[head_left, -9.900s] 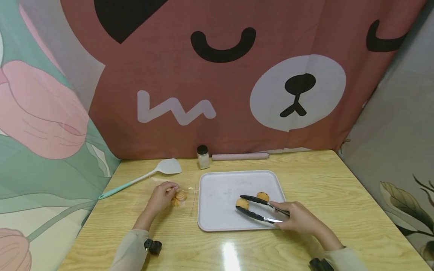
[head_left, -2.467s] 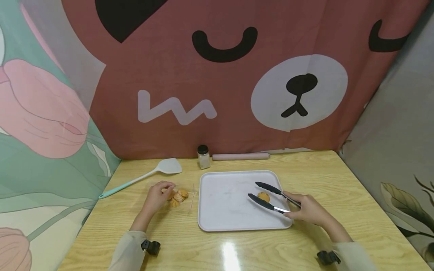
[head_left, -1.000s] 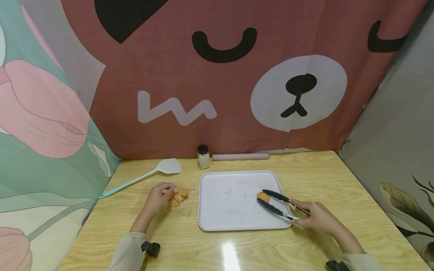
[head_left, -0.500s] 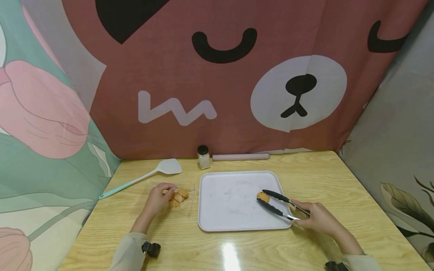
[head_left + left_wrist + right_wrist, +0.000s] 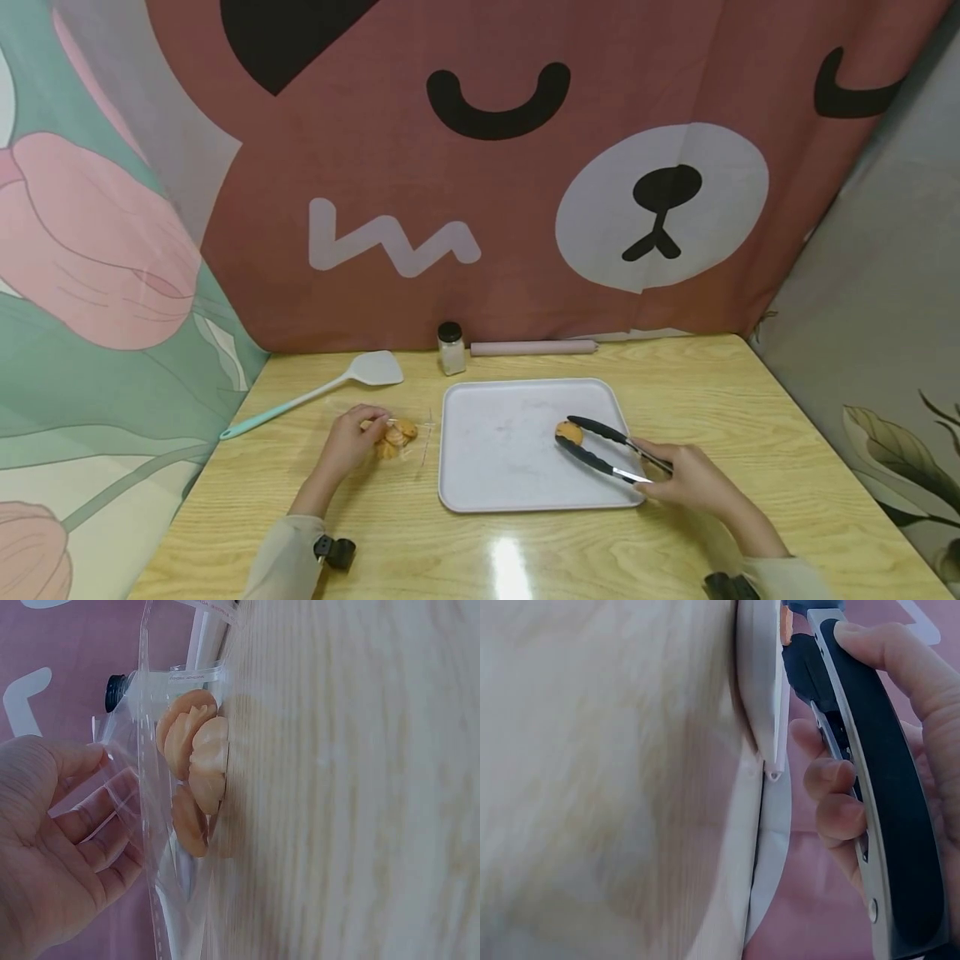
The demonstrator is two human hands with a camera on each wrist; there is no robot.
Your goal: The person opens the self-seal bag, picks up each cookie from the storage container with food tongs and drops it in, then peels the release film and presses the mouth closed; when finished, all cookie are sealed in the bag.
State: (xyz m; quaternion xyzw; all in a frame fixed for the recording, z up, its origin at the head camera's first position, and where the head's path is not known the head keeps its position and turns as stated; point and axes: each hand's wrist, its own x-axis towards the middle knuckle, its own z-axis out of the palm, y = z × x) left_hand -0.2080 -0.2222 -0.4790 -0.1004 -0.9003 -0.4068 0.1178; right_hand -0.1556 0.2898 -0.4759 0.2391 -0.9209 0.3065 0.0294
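In the lower left of the head view, the left hand [image 5: 348, 442] pinches a clear bag [image 5: 169, 889] with cookies [image 5: 397, 433] inside. Lower right, the right hand [image 5: 692, 477] grips tongs [image 5: 589, 459], their tips either side of a single cookie [image 5: 569, 432] over the tray [image 5: 491, 462].

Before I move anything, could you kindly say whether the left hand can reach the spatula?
Likely yes: the spatula lies just beyond the left hand, with nothing tall between them, though that hand pinches the clear bag and would probably need to let go.
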